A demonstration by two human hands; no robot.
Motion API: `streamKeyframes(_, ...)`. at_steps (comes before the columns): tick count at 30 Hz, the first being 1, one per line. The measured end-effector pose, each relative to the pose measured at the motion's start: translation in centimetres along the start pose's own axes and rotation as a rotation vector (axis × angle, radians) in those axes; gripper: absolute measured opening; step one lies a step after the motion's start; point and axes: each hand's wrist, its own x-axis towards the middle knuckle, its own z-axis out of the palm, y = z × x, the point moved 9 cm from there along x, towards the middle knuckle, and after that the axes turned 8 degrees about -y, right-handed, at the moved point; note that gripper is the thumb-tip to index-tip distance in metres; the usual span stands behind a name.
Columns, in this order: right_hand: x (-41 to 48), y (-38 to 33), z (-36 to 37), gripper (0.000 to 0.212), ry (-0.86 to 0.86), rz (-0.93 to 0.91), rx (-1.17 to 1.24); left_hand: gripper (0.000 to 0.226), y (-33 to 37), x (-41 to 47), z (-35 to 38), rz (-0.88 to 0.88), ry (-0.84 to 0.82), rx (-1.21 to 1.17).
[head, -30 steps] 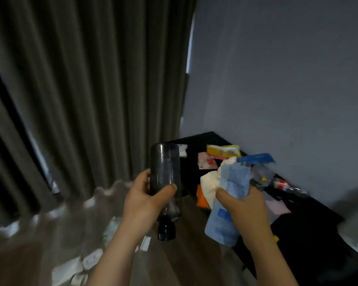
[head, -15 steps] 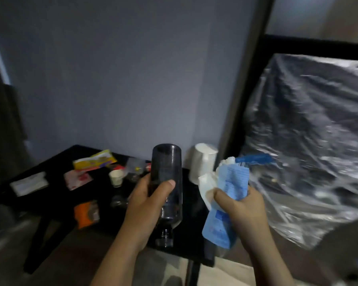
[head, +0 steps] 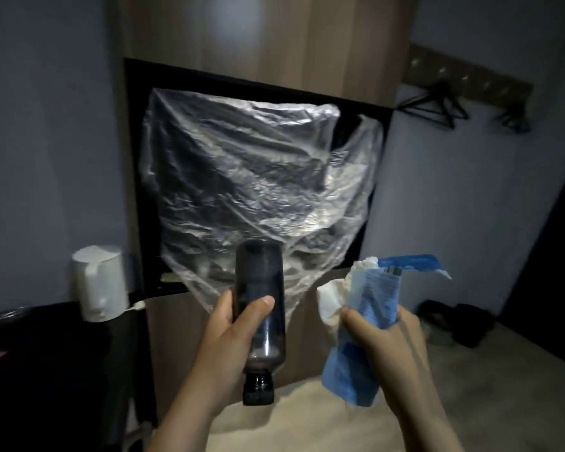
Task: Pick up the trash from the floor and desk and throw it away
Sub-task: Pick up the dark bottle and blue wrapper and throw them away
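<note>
Left hand [head: 238, 334] wrapped round dark plastic bottle [head: 259, 308], held upside down, cap [head: 257, 388] at bottom, thumb across body. Right hand [head: 384, 347] clenched on blue packet [head: 362, 337] together with crumpled white tissue [head: 331, 296]; packet top torn, flap bent toward right. Both loads held mid-air, apart, in front of clear plastic bag [head: 258, 177] hanging over dark recess of wooden cabinet [head: 265, 34]. White paper roll [head: 100, 283] upright at far right corner of black desk [head: 53, 360]. Coat hangers [head: 437, 107] on wall rail, upper right.
</note>
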Motion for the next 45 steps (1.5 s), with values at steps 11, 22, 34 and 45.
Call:
streamKeyframes(11, -2.2, 6.6, -29.0, 0.032, 0.467, 0.133, -0.034, 0.046, -9.5, 4.2, 28.3, -0.134, -0.361, -0.098)
streamKeyframes(22, 1.2, 16.1, -44.3, 0.018, 0.661, 0.265, -0.087, 0.015, -20.1, 12.2, 45.1, -0.226, -0.523, -0.047)
streamKeyframes(34, 18.9, 23.3, -57.5, 0.014, 0.729, 0.289, -0.176, 0.03, -28.4, 31.5, 59.8, -0.24, -0.566, -0.065)
streamKeyframes(45, 31.1, 33.1, -71.5, 0.009, 0.727, 0.31, -0.133, 0.035, -35.7, 43.0, 74.1, -0.215, -0.53, 0.012)
